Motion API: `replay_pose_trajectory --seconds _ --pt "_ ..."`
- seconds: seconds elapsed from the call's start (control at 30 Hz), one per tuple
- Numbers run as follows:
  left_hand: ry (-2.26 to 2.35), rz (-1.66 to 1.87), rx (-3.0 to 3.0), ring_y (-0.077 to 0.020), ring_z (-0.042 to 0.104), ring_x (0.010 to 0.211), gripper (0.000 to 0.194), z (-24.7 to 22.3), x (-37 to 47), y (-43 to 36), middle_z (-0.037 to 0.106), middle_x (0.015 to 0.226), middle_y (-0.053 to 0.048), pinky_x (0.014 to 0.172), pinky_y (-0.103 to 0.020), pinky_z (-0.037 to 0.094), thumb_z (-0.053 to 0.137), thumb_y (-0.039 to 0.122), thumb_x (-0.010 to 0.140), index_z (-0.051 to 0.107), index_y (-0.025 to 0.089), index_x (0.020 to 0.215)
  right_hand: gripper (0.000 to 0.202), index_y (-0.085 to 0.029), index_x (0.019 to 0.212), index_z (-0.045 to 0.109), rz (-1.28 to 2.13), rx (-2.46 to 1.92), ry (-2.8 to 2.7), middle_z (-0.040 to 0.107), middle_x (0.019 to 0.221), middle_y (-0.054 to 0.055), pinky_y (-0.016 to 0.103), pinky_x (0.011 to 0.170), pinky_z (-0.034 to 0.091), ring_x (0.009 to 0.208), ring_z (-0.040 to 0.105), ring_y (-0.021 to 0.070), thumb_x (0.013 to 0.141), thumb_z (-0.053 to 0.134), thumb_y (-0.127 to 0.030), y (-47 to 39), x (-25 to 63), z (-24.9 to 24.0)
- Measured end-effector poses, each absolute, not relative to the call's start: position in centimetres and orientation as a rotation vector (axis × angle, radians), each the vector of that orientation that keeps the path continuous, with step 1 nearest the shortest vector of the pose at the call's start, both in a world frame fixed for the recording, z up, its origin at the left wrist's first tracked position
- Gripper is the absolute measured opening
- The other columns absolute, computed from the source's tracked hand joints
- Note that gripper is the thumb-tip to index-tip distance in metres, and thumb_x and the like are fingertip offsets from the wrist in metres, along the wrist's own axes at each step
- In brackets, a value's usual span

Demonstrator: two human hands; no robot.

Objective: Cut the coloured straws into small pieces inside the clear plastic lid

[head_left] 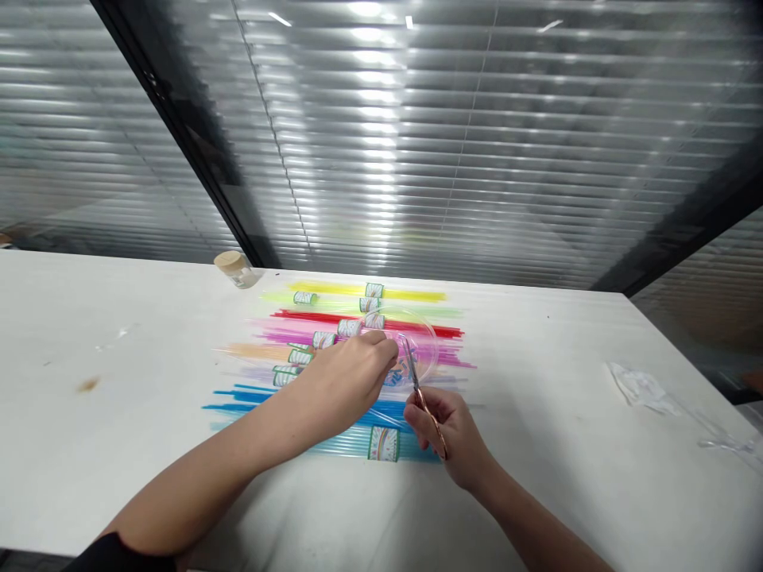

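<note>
My right hand (444, 425) grips a pair of scissors (416, 380) by its copper-coloured handles, with the blades pointing up and away. Close to the blades, my left hand (358, 365) is closed with its fingertips pinched together. Whatever it pinches is hidden or too small to make out. Below both hands sits a clear round dish (437, 349) with small blue pieces (394, 378) in it. The dish rests on bundles of thin coloured plastic straws, among them blue straws (250, 393), red straws (310, 316) and yellow straws (417, 295). Printed paper bands (383, 444) wrap the bundles.
A jar with a wooden-looking lid (232, 262) leans or lies near the table's back edge. Clear plastic wrapping (640, 389) lies on the right of the white table (536, 492). Behind the table stands glass with blinds (381, 159).
</note>
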State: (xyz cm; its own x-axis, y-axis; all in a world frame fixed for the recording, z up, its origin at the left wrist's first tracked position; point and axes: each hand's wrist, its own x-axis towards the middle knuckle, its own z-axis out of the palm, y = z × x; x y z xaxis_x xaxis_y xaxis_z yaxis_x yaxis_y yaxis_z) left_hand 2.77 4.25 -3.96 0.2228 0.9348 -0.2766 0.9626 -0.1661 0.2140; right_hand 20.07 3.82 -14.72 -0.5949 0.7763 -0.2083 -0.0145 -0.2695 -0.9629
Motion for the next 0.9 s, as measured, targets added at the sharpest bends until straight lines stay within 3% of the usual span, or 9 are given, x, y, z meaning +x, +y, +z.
replay_pose_trajectory --seconds 0.9 --pt "1.727 -0.158 2.179 -0.017 0.059 0.075 0.024 -3.78 3.11 4.21 0.062 0.101 -0.008 0.056 -0.027 0.037 0.035 0.018 0.099 0.058 0.016 0.093 0.049 -0.019 0.061 0.046 1.942 -0.958 -1.421 0.039 0.048 -0.006 0.023 0.046 0.021 0.047 0.029 0.0085 0.081 0.065 -0.06 3.81 19.96 -14.78"
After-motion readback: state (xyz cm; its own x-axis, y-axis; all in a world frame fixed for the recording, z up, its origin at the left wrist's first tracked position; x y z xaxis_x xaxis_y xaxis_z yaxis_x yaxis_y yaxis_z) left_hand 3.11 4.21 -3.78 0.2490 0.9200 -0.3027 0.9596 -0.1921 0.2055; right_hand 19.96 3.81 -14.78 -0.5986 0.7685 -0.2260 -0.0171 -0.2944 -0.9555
